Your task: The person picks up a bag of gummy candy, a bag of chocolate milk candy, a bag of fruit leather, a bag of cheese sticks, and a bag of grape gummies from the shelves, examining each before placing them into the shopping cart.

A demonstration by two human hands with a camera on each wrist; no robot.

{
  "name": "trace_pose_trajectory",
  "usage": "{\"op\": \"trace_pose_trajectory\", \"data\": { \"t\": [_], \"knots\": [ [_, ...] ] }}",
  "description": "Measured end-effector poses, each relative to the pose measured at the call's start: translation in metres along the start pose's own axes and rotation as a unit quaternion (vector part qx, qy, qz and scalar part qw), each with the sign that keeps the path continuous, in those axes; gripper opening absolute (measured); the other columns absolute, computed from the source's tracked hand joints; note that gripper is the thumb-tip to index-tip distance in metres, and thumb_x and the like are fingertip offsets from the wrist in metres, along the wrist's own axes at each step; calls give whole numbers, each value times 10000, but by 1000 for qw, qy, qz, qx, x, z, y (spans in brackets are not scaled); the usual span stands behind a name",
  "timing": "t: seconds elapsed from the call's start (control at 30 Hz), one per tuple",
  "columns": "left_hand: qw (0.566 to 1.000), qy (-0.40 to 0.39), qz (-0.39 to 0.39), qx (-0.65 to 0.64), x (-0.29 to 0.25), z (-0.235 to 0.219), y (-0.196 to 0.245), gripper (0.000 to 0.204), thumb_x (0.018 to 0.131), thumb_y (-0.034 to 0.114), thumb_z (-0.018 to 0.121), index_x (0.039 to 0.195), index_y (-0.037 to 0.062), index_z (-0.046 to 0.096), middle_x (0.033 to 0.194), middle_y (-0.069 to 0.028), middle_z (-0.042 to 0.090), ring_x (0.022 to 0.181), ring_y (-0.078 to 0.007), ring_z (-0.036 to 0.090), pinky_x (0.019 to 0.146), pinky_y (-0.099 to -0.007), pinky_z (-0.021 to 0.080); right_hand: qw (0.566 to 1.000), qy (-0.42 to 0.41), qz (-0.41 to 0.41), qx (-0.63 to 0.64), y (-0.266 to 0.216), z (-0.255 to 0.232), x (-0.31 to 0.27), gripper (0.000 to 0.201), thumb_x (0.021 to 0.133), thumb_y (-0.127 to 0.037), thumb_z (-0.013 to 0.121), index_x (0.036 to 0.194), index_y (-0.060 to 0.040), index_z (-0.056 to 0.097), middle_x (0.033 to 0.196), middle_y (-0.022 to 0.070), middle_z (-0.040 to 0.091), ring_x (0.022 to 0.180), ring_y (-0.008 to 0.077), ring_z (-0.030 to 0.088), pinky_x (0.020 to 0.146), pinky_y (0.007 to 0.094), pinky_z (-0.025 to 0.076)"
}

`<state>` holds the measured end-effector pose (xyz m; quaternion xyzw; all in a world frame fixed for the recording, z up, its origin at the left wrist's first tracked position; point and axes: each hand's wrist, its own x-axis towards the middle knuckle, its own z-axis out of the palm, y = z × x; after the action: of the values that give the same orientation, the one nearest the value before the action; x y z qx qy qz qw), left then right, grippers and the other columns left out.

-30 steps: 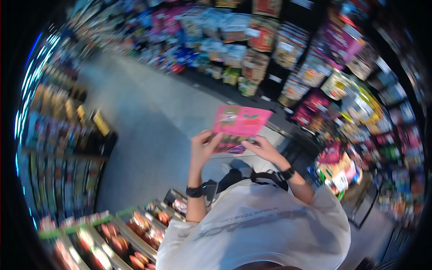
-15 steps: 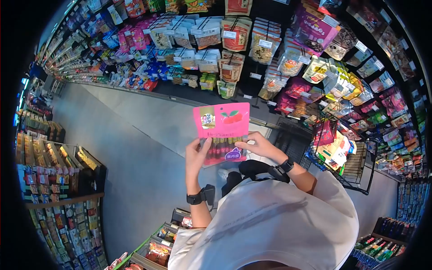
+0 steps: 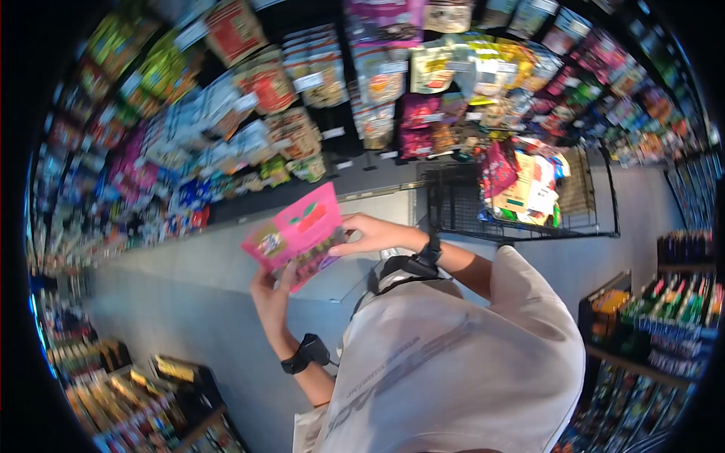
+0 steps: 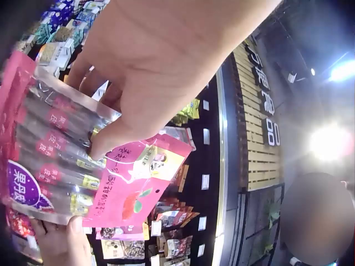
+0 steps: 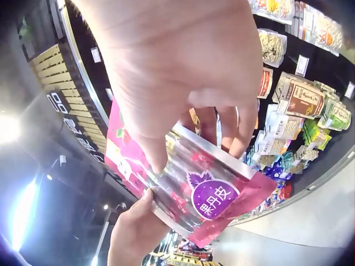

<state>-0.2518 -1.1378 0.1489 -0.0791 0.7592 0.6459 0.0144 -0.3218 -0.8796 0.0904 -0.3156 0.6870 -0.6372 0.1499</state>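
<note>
A pink bag of fruit leather rolls (image 3: 300,220) is held up in front of the body, tilted in the head view. My left hand (image 3: 272,300) grips its lower left side, thumb on the front. On the opposite side edge, my right hand (image 3: 374,233) pinches it, thumb also on the front. Through the clear window in the left wrist view, dark wrapped rolls (image 4: 55,124) show beside a purple label (image 4: 25,183). The right wrist view shows the right thumb (image 5: 158,158) pressed on the window, with its other fingers behind the bag.
Shelves of hanging snack pouches (image 3: 276,79) run along the far side. A black wire shopping cart (image 3: 461,211) holding several packages (image 3: 529,185) stands right of the hands. Low display racks stand at the lower left (image 3: 136,400) and right (image 3: 649,325). Grey floor (image 3: 196,302) lies between.
The head view has swung right, so shelves and cart shift left in it. The bag, upright half a second ago, now tilts and sits further left in view. Both hands keep holding it.
</note>
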Motion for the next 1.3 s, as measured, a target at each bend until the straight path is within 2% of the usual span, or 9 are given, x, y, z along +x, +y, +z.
{"op": "trace_pose_trajectory", "data": {
  "t": [0.07,0.33,0.47,0.7,0.8,0.97,1.2,1.27,1.3],
  "knots": [
    [1000,-25,14,14,23,19,4,282,860,58,749,1100,-60,661,934,-41,682,797,-71,585,704,-240,470,997,46,49,45,-8,-19,-5,336,943,-296,686,1056,19,705,1027,117,692,851,177,640,714,311,509],
    [986,-126,23,108,86,73,26,273,849,13,732,1113,-41,685,904,18,670,707,-19,496,594,-201,390,988,148,-27,-32,26,-89,-22,276,924,-261,702,995,5,726,964,145,714,854,234,669,736,342,522],
    [986,-138,18,92,114,92,8,250,853,43,742,1094,-12,700,841,57,656,667,8,446,551,-199,336,981,189,-31,-39,30,-112,-24,269,921,-251,705,993,8,725,985,155,710,853,249,670,755,350,520],
    [969,-198,39,142,134,130,34,223,847,51,758,1051,-19,702,844,26,663,702,-18,525,586,-201,406,969,244,34,5,13,-125,-55,272,934,-267,691,1052,-25,729,1020,105,711,820,187,632,740,331,497],
    [958,-268,35,93,136,145,35,229,843,29,758,1049,-52,700,970,-19,681,798,-66,619,677,-220,488,959,281,30,1,12,-113,-79,332,932,-299,694,1136,-38,704,1048,77,712,854,162,630,754,329,497],
    [908,-416,45,-10,133,173,24,222,843,8,755,1048,-69,718,1025,-41,662,868,-90,632,755,-237,509,928,362,74,-53,-6,-77,-128,411,942,-314,681,1217,-10,643,1112,101,702,976,188,650,854,352,509],
    [834,-550,13,30,91,247,1,237,855,67,763,1063,-36,713,983,-29,647,835,-90,634,727,-246,513,825,493,155,-228,-47,-23,-219,296,949,-217,665,1157,-7,654,1102,185,691,955,313,671,869,382,504],
    [801,-598,-10,-5,69,278,-6,267,864,104,763,1095,-17,705,979,-32,652,838,-94,634,723,-256,515,793,542,196,-198,-67,-9,-246,269,949,-210,666,1121,-3,667,1076,175,701,949,305,674,865,384,502],
    [788,-615,31,4,59,292,-7,277,866,124,763,1101,-11,703,980,-33,655,840,-97,634,725,-260,517,774,567,215,-182,-75,-3,-259,257,949,-206,666,1104,-1,674,1062,170,706,946,300,676,863,385,501]
  ]
}}
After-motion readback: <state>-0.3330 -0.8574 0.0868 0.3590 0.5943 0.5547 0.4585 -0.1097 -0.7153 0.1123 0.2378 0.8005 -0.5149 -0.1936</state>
